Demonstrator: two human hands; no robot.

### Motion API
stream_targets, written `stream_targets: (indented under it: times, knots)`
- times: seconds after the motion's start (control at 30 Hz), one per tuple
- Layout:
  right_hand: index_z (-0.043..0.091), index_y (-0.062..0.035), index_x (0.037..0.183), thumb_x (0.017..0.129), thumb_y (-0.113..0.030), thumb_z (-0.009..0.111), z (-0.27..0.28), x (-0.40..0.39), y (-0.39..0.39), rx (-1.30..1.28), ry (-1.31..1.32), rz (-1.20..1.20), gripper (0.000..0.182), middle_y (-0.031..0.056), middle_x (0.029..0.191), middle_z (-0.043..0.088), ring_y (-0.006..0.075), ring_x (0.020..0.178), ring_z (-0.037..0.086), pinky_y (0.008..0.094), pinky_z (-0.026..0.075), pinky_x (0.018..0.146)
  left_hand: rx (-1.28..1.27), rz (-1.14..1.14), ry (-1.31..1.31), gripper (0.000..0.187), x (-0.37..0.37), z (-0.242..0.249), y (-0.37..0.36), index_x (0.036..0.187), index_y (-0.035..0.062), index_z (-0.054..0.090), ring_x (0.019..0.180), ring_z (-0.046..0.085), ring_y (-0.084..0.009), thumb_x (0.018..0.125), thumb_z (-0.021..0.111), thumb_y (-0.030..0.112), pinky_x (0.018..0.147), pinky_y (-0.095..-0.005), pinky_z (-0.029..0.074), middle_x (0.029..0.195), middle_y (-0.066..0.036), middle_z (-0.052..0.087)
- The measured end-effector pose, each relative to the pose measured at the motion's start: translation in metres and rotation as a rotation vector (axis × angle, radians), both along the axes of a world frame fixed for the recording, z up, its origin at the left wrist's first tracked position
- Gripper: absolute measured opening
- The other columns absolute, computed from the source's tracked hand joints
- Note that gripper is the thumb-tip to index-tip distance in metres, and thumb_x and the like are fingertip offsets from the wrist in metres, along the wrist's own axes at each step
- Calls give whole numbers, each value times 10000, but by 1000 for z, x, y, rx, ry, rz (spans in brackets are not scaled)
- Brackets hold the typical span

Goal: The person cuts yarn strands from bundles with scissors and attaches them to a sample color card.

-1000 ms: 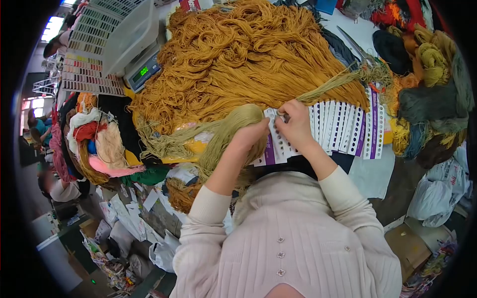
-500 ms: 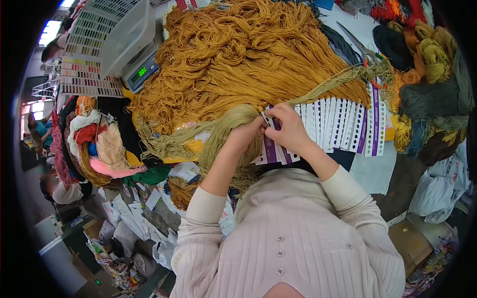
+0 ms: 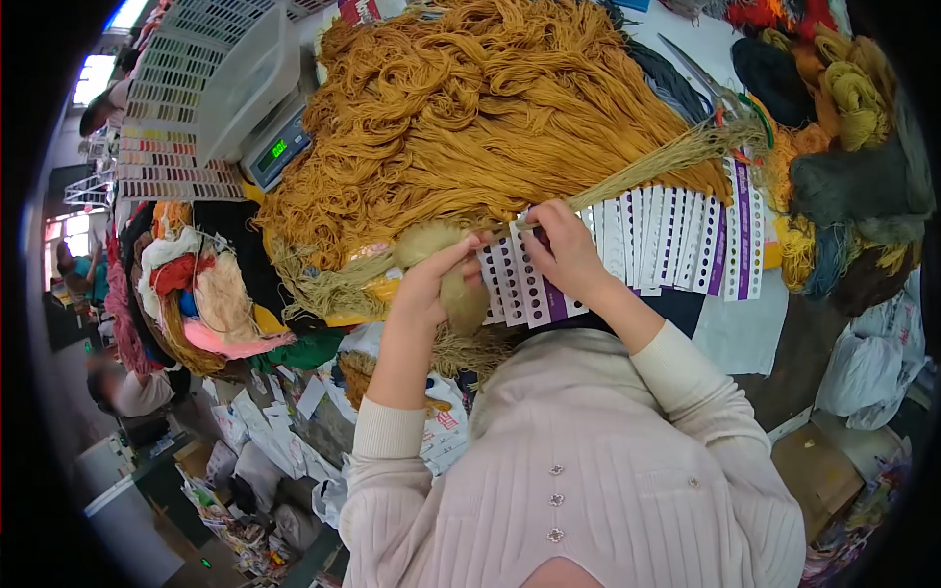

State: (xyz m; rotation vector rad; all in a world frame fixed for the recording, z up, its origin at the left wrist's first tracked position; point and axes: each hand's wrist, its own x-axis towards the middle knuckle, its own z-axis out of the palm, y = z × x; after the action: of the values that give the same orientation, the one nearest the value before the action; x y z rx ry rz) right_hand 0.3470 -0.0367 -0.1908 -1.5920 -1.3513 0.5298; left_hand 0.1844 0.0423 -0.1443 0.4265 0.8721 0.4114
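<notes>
Even, fairly bright light covers the tabletop, with soft shadows. The window [image 3: 95,78] at far left glares white. Strong fisheye distortion bends the edges into black corners; the left hand [image 3: 428,284] and olive yarn [image 3: 461,284] look motion-blurred.

Left hand [image 3: 427,284] now farther left, with more punched cards [image 3: 508,281] visible between it and right hand [image 3: 569,253].
</notes>
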Motion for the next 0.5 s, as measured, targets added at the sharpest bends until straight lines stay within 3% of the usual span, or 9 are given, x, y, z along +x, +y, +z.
stream_targets:
  times: [0.07, 0.13, 0.17, 0.27, 0.3, 0.4, 0.43, 0.5]
  knots:
    - [459, -15, 806, 668, -1, 496, -2, -2, 0, 11, 35, -38, 143, 131, 716, 488, 304, 655, 493, 355, 399, 567, -72, -7, -266, 148, -9, 9, -2, 881, 34, 573, 558, 470, -68, 758, 523, 100, 514, -186, 387, 720, -9, 549]
    - [458, -27, 818, 676, 3, 486, -4, -2, 0, -88, 210, -16, 148, 128, 660, 497, 313, 597, 488, 353, 394, 539, -11, -73, -142, 135, -5, 0, 0, 855, 36, 573, 551, 466, -68, 768, 509, 117, 510, -183, 385, 719, -11, 551]
    - [459, -36, 814, 696, 9, 470, -2, -2, 1, -86, 247, -52, 126, 84, 583, 492, 232, 503, 478, 304, 370, 482, 20, -105, -84, 134, 2, -4, 2, 843, 37, 573, 547, 464, -68, 773, 502, 126, 507, -181, 385, 719, -12, 552]
    - [454, -29, 817, 712, 7, 459, -2, 9, 2, -237, 583, -57, 112, 46, 596, 485, 117, 519, 454, 243, 349, 483, 211, -472, 335, 112, 44, -10, -7, 821, 50, 556, 531, 458, -71, 795, 501, 145, 494, -175, 373, 683, -11, 542]
    - [493, -18, 830, 725, 0, 458, 1, 8, 3, -147, 683, -59, 112, 14, 600, 471, 54, 537, 406, 192, 328, 497, 336, -541, 431, 129, 49, -12, -9, 795, 53, 564, 538, 478, -75, 794, 519, 173, 505, -163, 382, 623, -3, 528]
    - [539, 10, 857, 747, 28, 457, -8, 15, 2, -70, 860, 23, 138, 29, 758, 567, 65, 695, 508, 189, 404, 638, 178, -241, 436, 123, 44, -17, -2, 805, 50, 563, 498, 475, -73, 789, 532, 168, 481, -162, 386, 609, -3, 524]
    - [574, 22, 861, 750, 24, 477, -7, 19, 1, -38, 956, 120, 148, 43, 802, 578, 68, 739, 523, 195, 417, 677, 76, -148, 271, 118, 34, -17, 4, 821, 34, 562, 457, 462, -71, 791, 528, 143, 436, -164, 382, 619, -10, 530]
    - [580, 14, 855, 746, 11, 497, -6, 17, 3, -155, 794, 169, 137, 34, 789, 574, 76, 724, 521, 201, 415, 660, -48, -187, 74, 114, 23, -17, 8, 834, 22, 559, 443, 455, -69, 790, 524, 122, 415, -164, 380, 615, -14, 529]
